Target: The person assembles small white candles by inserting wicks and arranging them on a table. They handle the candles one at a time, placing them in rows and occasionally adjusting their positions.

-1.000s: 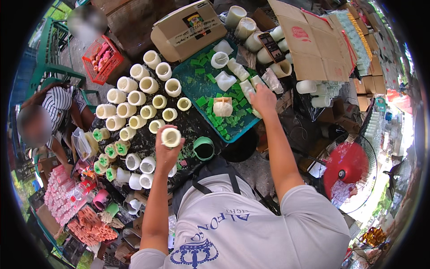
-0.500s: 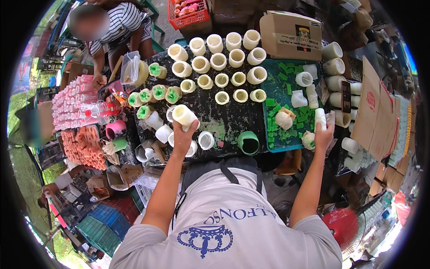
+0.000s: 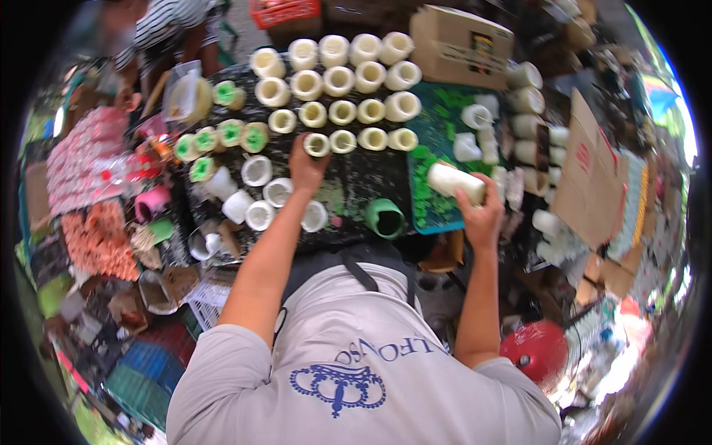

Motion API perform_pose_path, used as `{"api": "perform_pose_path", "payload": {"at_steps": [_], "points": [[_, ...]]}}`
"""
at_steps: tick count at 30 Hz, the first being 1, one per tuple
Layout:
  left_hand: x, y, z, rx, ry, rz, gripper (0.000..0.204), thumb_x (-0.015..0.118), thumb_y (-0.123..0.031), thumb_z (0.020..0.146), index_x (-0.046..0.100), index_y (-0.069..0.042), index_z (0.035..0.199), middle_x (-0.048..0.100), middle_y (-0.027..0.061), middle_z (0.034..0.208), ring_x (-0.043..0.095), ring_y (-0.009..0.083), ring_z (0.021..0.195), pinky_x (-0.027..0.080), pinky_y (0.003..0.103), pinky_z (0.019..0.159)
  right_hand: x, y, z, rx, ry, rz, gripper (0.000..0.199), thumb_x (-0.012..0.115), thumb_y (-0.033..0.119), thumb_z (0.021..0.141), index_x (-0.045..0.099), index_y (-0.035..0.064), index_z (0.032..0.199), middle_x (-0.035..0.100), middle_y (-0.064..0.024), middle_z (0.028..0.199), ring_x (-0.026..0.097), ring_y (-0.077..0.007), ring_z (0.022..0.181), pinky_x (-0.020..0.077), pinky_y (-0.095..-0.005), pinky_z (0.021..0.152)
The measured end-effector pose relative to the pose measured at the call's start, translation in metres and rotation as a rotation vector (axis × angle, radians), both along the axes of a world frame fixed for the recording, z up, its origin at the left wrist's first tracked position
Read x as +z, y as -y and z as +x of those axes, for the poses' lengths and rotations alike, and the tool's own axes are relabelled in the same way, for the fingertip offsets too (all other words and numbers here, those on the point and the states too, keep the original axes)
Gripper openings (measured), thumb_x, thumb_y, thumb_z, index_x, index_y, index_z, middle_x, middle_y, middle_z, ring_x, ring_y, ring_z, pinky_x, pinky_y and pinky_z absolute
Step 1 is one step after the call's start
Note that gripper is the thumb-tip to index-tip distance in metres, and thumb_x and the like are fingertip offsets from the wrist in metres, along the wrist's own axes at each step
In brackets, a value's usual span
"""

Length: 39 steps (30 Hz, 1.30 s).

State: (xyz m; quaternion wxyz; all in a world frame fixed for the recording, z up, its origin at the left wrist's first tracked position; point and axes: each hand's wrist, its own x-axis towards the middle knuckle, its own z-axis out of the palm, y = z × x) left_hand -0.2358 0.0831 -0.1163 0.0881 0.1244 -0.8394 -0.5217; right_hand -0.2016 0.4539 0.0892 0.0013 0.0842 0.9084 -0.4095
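My left hand [image 3: 306, 165] reaches over the dark table, its fingers closed around a small cream, hollow, wax-like cup [image 3: 317, 145] at the left end of the nearest row of cream cups [image 3: 372, 139]. My right hand [image 3: 483, 211] grips one end of a cream cylinder [image 3: 452, 180], tilted nearly on its side above the teal tray [image 3: 437, 228]. Green cut pieces [image 3: 423, 194] lie in that tray, beside white cups and blocks [image 3: 467, 147]. Beside my left forearm stand several white cups [image 3: 259, 215]; a green cup [image 3: 385, 219] is near the table's front edge.
Cups with green insides [image 3: 231, 133] stand left, near stacked pink pieces [image 3: 85, 152] and orange pieces [image 3: 96, 241]. A cardboard box [image 3: 461, 46] is behind the tray. More cream cylinders [image 3: 526, 100] line the right side. Another person [image 3: 167, 26] is at the far left.
My left hand has moved forward, and the nearest cup row is one cup longer. My right hand has moved left and now grips a cream cylinder instead of a narrow white piece.
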Motion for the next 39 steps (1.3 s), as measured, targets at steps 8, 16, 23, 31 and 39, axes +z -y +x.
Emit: {"api": "perform_pose_path", "payload": {"at_steps": [8,16,23,31,39], "points": [[0.003,0.010,0.007,-0.054,0.036,-0.156,0.067,0.085,-0.001,0.081,0.056,0.001,0.142,0.065,0.0231,0.137,0.064,0.0420,0.131,0.052,0.049,0.111,0.003,0.036,0.005,-0.089,0.035,-0.636,0.053,0.083,0.006,0.096,0.059,0.0006,0.143,0.072,-0.0121,0.134,0.071,-0.0187,0.119,0.0576,-0.0329,0.102],[0.154,-0.013,0.088,-0.370,-0.062,0.026,0.120,0.095,-0.016,0.078,0.020,-0.006,0.171,0.029,0.0207,0.169,0.038,0.0405,0.154,0.043,0.055,0.122,0.021,0.138,-0.006,0.331,-0.182,-0.108,0.044,0.094,0.018,0.083,0.073,0.0048,0.119,0.076,-0.0122,0.106,0.075,-0.0304,0.095,0.0573,-0.0407,0.088],[0.127,0.011,0.067,-0.072,-0.139,0.049,0.046,0.084,0.001,0.088,0.063,-0.002,0.129,0.074,0.0146,0.121,0.075,0.0336,0.106,0.060,0.042,0.091,0.011,0.214,-0.012,0.615,-0.179,-0.150,0.059,0.092,0.034,0.085,0.070,0.0066,0.132,0.074,-0.0121,0.108,0.073,-0.0337,0.098,0.0553,-0.0458,0.087],[0.041,0.039,0.009,0.257,0.120,0.061,0.050,0.096,-0.013,0.079,0.068,-0.001,0.120,0.078,0.0168,0.110,0.076,0.0368,0.103,0.059,0.046,0.091,-0.006,0.157,-0.001,0.523,0.002,-0.151,0.047,0.087,0.022,0.092,0.069,0.0043,0.132,0.074,-0.0104,0.105,0.071,-0.0267,0.092,0.0564,-0.0409,0.086],[0.006,0.046,0.006,0.138,-0.002,-0.136,0.051,0.095,-0.015,0.078,0.070,-0.002,0.120,0.075,0.0201,0.112,0.072,0.0421,0.105,0.056,0.050,0.096,-0.024,0.099,0.018,0.244,0.084,-0.246,0.035,0.082,0.015,0.097,0.072,0.0017,0.127,0.075,-0.0115,0.103,0.072,-0.0243,0.090,0.0585,-0.0367,0.085]]}}
